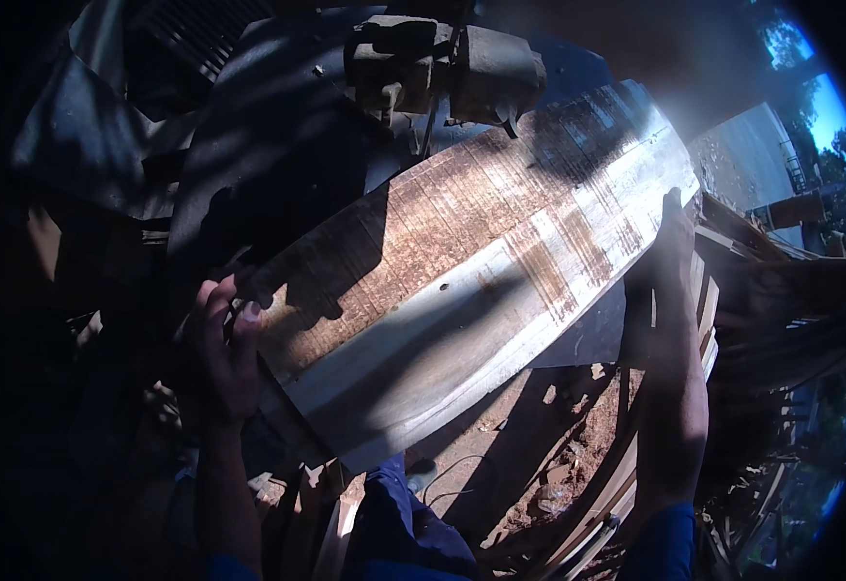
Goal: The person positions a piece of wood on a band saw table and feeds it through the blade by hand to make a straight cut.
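Observation:
A wide wooden board (471, 252) lies slantwise across the middle of the view, its near left end lower than its far right end. One long half is rough and brown with saw marks, the other paler and smoother with a small dark knot. My left hand (226, 339) is closed on the board's left end, thumb on its upper side. At the far right end, my right hand (673, 232) grips the edge, its fingers mostly hidden below. Behind the board is a dark flat metal surface (278, 97), partly covered by it.
A bulky, dusty machine part (442, 68) rises at the top, close to the board's far edge. Long wood strips (612, 494) lie at lower right beside reddish shavings (573, 465). Crumpled sheet metal (75, 136) stands at left. Strong sun and shadow hide much at the sides.

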{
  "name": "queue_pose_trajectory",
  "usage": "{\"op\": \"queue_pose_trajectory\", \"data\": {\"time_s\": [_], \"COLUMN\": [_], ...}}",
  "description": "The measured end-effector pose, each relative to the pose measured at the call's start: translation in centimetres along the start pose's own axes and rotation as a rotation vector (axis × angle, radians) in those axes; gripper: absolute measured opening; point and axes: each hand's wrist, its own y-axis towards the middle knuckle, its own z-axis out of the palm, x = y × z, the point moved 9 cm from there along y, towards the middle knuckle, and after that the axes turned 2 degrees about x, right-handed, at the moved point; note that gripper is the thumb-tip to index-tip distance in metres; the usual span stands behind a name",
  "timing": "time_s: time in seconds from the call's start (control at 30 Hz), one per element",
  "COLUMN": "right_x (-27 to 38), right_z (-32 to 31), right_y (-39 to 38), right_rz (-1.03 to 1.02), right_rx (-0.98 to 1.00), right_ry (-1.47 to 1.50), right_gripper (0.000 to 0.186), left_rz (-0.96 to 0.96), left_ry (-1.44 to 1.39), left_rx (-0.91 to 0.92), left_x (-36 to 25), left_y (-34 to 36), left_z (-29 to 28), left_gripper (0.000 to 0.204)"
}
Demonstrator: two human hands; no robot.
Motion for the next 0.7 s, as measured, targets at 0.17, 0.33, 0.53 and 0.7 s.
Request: {"op": "queue_pose_trajectory", "data": {"time_s": [0.17, 0.33, 0.53, 0.7], "right_x": [-0.1, 0.0, 0.2, 0.4], "right_z": [-0.2, -0.7, -0.9, -0.6], "right_y": [0.0, -0.1, 0.7, 0.9], "right_rz": [0.007, 0.006, -0.009, -0.005], "right_rx": [-0.015, -0.040, -0.038, -0.031], "right_ry": [-0.006, -0.018, -0.005, -0.003], "right_gripper": [0.067, 0.069, 0.071, 0.070], "left_rz": [0.027, 0.078, 0.122, 0.153], "left_ry": [0.020, -0.013, -0.024, 0.079], "left_rx": [0.027, 0.003, -0.036, -0.057], "left_x": [-0.5, -0.8, -1.1, -0.6], "left_y": [0.3, 0.4, 0.4, 0.1], "left_z": [0.2, 0.2, 0.3, 0.2], "left_gripper": [0.037, 0.034, 0.034, 0.035]}}
